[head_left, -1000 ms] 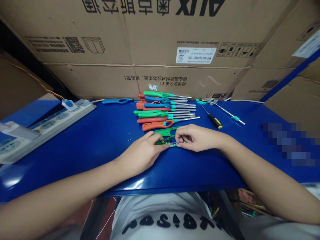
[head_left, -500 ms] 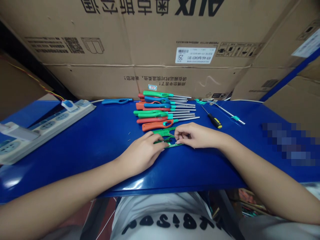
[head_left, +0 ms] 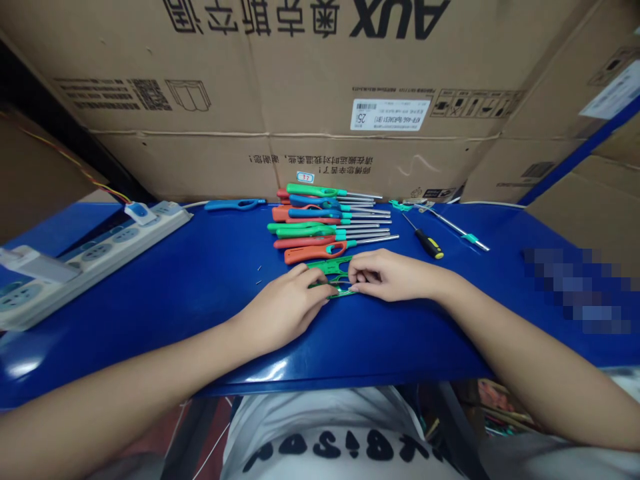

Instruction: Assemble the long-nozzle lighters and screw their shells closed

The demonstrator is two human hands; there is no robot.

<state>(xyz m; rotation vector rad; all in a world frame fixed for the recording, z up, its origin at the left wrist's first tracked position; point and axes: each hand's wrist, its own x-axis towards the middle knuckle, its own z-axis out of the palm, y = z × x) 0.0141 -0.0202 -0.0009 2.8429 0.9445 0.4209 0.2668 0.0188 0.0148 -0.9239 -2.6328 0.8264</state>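
Note:
On the table in front of me lie two halves of a green lighter casing: the upper half (head_left: 330, 267) with its inner side up, and the lower half (head_left: 345, 292) nearer to me. My left hand (head_left: 287, 307) rests over their left ends, thumb and fingers closed on the lower half. With curled fingers my right hand (head_left: 387, 275) pinches at the right end of the lower half. A thin part shows between the two hands; whatever the right fingertips hold is too small to make out.
Behind the casing lies a row of assembled lighters, the nearest an orange lighter (head_left: 315, 253). A black-yellow screwdriver (head_left: 427, 241) and a metal lighter tube (head_left: 453, 225) are at right. A power strip (head_left: 95, 257), a blue casing (head_left: 235, 205) and two tiny pins (head_left: 259, 275) are at left.
The right thumb has shifted slightly left along the lower green half. The left hand stays nearly in place, and the view has tilted a little.

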